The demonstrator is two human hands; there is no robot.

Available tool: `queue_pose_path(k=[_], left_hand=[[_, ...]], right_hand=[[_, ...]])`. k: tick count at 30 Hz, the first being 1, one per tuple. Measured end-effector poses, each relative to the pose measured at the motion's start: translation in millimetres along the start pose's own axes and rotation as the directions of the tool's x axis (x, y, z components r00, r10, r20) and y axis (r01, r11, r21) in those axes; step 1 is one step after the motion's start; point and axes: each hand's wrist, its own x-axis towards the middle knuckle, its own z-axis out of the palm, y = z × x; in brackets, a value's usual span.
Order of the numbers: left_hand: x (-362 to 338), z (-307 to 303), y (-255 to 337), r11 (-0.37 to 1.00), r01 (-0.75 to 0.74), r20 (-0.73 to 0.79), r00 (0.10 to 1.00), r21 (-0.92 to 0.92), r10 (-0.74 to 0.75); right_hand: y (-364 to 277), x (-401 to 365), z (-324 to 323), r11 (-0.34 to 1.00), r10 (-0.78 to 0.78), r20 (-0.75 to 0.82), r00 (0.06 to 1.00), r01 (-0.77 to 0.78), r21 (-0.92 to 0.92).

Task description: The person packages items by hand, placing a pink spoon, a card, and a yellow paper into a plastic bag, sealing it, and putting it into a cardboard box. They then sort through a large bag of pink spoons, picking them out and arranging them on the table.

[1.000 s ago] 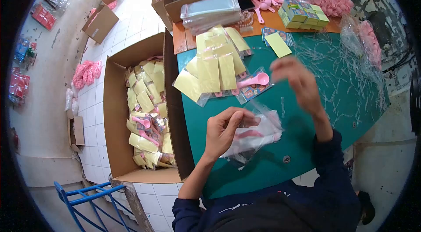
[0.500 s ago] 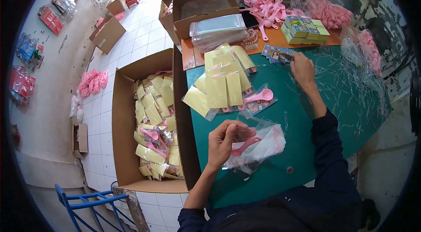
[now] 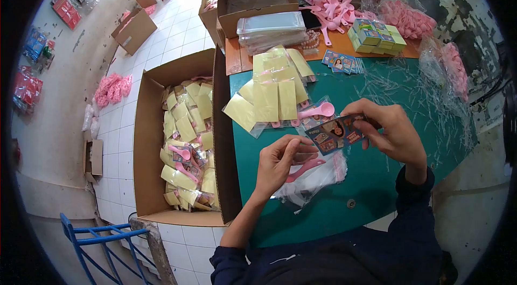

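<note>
My right hand [image 3: 389,130] pinches a blue printed card [image 3: 335,135] by its right end, above the table and close to my left hand. The fingers of my left hand [image 3: 281,162] are curled round a clear plastic bag, mostly hidden by the hand. Part of a pink spoon [image 3: 306,169] shows at those fingers. Beneath lies a pile of clear bags [image 3: 315,183]. Just beyond, a packed pink spoon [image 3: 324,110] rests next to several packets with yellow backs [image 3: 266,104]. Farther back is a small fan of blue cards [image 3: 340,62].
A tall cardboard box [image 3: 144,139] full of packets stands left of the green table [image 3: 366,193]. At the back are stacked clear bags [image 3: 269,29], loose pink spoons [image 3: 328,2] and card stacks [image 3: 377,36]. Plastic strips [image 3: 420,102] litter the right side.
My right hand has come from the fan of cards toward me, bringing one card over beside my left hand. My left hand stays in nearly the same place.
</note>
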Motion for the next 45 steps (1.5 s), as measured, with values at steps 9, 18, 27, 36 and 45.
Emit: queue_pose_path(k=[9, 18, 27, 36, 45], left_hand=[[-5.3, -1.3, -4.0, 0.997, 0.042, 0.057, 0.997, 0.062, -0.046], [-8.2, 8.3, -4.5, 0.968, -0.080, 0.060, 0.996, 0.236, 0.068], [-9.7, 3.8, 7.8, 0.995, -0.060, -0.134, 0.988, 0.084, 0.071], [-6.5, 7.4, 1.8, 0.983, -0.075, -0.075, 0.993, 0.169, 0.089], [-6.0, 10.1, 9.1, 0.984, -0.032, -0.062, 0.997, 0.173, 0.044]], right_hand=[[9.1, -1.9, -19.3, 0.994, 0.005, -0.230, 0.973, -0.029, -0.104], [17.6, -5.3, 33.8, 0.989, -0.151, -0.035, 0.988, 0.151, -0.005], [34.2, -20.6, 44.6, 0.892, 0.146, -0.432, 0.890, 0.071, 0.447], [-2.8, -18.6, 4.8, 0.988, -0.139, -0.206, 0.968, 0.123, -0.090], [0.3, -19.9, 7.3, 0.952, -0.230, -0.111, 0.967, 0.199, -0.233]])
